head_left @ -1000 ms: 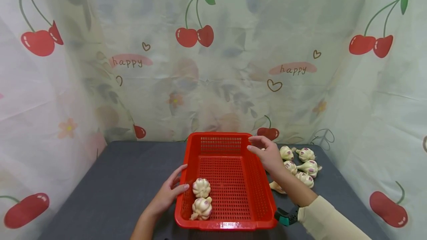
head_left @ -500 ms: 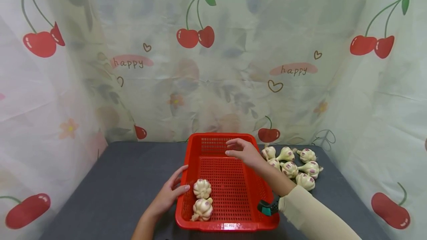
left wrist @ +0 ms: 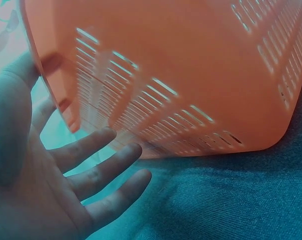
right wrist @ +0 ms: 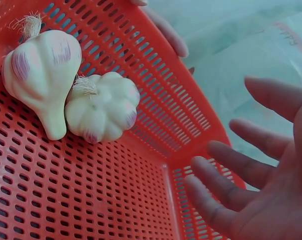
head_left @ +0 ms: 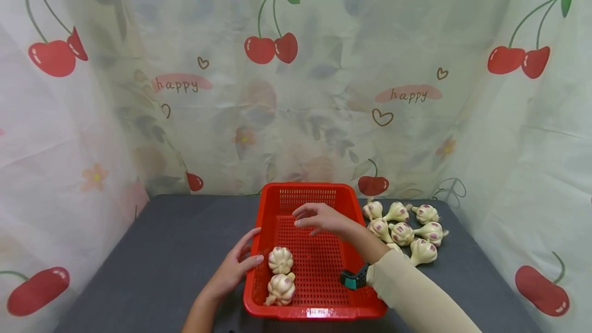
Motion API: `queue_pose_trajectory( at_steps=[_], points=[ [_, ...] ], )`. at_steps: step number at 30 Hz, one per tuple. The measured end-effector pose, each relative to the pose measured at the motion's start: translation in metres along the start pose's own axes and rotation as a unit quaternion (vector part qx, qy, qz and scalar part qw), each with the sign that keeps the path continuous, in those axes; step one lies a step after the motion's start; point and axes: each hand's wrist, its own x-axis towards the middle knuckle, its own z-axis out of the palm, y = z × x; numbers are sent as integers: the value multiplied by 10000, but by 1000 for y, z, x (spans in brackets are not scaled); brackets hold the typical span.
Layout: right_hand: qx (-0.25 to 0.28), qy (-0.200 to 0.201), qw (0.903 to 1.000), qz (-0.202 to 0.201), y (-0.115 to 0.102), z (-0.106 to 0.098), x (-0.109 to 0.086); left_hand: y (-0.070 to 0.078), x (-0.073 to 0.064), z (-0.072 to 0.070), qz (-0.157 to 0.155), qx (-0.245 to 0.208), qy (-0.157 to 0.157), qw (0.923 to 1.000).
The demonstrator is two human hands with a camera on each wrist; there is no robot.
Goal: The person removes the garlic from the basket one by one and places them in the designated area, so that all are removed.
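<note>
In the head view, a red plastic basket (head_left: pixel 314 313) with slotted walls stands on the dark table. Two garlic bulbs, one (head_left: pixel 280 260) behind the other (head_left: pixel 280 289), lie at its near left inside. My left hand (head_left: pixel 231 266) rests against the basket's left rim, thumb and index finger at the edge. The left wrist view shows its other fingers (left wrist: pixel 108 172) loosely spread beside the outer wall. Over the basket's middle hovers my right hand (head_left: pixel 319 218), holding nothing. Its fingers (right wrist: pixel 246 165) are spread and relaxed in the right wrist view, apart from both bulbs.
Several more garlic bulbs (head_left: pixel 401 234) lie grouped on the table right of the basket, a few partly hidden by the right forearm. Dark tabletop (head_left: pixel 185 240) extends to the left. A printed curtain (head_left: pixel 314 132) closes off the back and sides.
My right hand has moved left from the basket's right rim to above its middle, uncovering more garlic bulbs on the right. The left hand and the two bulbs inside stay put.
</note>
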Motion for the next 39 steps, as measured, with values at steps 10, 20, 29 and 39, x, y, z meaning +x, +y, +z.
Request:
queue_pose_trajectory(
  at_steps=[10,20,29,39],
  points=[
    [-515,-707,9960,176,8,20,17,-1,-1,0,-14,50,20,10000],
    [-1103,-1313,9840,494,15,40,26,0,-2,-1,26,64,-31,10000],
    [-1571,-1600,9737,413,21,52,27,0,0,-3,-11,147,-9,9999],
    [-1666,-1874,9675,320,23,55,27,1,-1,-2,71,175,3,9998]
  ],
)
